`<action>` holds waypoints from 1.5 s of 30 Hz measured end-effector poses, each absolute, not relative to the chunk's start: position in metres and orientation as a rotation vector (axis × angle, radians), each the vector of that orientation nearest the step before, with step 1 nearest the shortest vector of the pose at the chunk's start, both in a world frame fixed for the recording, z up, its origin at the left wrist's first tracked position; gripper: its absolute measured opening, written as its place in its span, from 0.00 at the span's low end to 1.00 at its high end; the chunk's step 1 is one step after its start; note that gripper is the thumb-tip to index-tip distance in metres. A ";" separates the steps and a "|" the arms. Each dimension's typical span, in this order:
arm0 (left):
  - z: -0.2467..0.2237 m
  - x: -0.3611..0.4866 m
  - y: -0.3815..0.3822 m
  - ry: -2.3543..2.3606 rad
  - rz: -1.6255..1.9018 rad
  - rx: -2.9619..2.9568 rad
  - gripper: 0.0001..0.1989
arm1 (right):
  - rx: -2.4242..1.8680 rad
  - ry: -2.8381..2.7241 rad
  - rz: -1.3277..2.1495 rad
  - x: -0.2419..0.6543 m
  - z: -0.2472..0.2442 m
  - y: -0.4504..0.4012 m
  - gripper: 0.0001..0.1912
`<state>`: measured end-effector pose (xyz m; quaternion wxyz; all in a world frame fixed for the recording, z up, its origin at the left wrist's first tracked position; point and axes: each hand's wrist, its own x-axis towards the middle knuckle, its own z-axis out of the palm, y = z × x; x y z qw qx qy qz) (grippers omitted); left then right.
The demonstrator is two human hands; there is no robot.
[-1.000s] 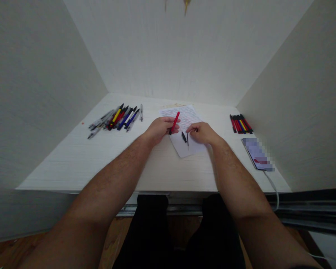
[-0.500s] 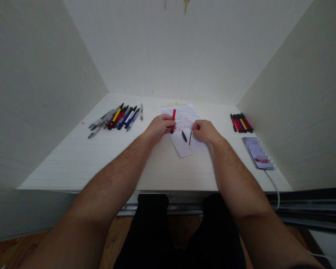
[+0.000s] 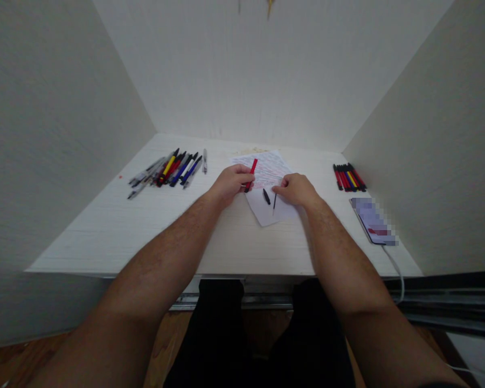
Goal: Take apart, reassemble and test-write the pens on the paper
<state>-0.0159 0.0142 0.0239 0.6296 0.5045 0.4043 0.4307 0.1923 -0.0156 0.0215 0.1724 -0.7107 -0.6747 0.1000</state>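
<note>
At the left of the frame, a small red speck [image 3: 120,177] is noted on the white tabletop [image 3: 105,231]. Right of it, left of centre, lies a loose heap of pens [image 3: 180,170] with yellow, red, blue, white and clear barrels, some overlapping. A clear pen [image 3: 204,161] lies at the heap's right edge, pointing toward the back wall [image 3: 242,91]. At the centre, the left hand [image 3: 235,184] has its grip closed on a red pen barrel [image 3: 252,173], black at its lower end, tilted with its top to the right, over the left part of a scribbled sheet of paper [image 3: 262,216]. On the blank lower part of the sheet lies a black pen tip [image 3: 266,196]; just right of it is a thin black refill [image 3: 274,205]. The right hand [image 3: 296,188] has its fingertips at the refill's upper end, grip narrow; whether it is pinched cannot be told. At the right of the frame, pens lie in a row [image 3: 349,178], mostly red; below them rests a phone [image 3: 372,220], screen blurred, with a white cable [image 3: 395,269] attached.
</note>
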 end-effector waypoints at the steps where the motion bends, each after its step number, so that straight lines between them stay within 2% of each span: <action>1: 0.024 -0.016 0.014 0.933 0.989 1.156 0.07 | -2.048 -1.929 0.288 0.191 0.022 -0.016 0.14; 6: 0.025 -0.016 0.013 0.921 0.981 1.215 0.04 | -2.121 -1.952 0.255 0.191 0.024 -0.017 0.09; 11: 0.026 -0.016 0.012 0.929 0.977 1.196 0.04 | -2.153 -1.967 0.249 0.193 0.023 -0.016 0.10; 18: 0.022 -0.017 0.015 0.912 0.958 1.174 0.02 | -2.119 -2.004 0.271 0.193 0.019 -0.015 0.05; 23: 0.018 -0.018 0.016 0.869 0.903 1.191 0.04 | -1.983 -1.812 0.348 0.194 0.025 -0.012 0.05; 26: 0.019 -0.018 0.015 0.851 0.887 1.207 0.02 | -1.727 -1.535 0.583 0.194 0.031 -0.012 0.04; 29: 0.022 -0.017 0.012 0.775 0.971 1.205 0.05 | -1.396 -1.253 0.783 0.193 0.038 -0.014 0.11; 32: 0.025 -0.017 0.011 0.741 1.044 1.197 0.09 | -1.215 -1.116 0.828 0.194 0.043 -0.015 0.15; 37: 0.024 -0.015 0.009 0.862 0.875 1.271 0.04 | -1.142 -1.063 0.819 0.195 0.044 -0.016 0.17; 45: 0.026 -0.016 0.003 0.842 0.725 1.442 0.06 | -1.067 -1.028 0.791 0.193 0.041 -0.013 0.19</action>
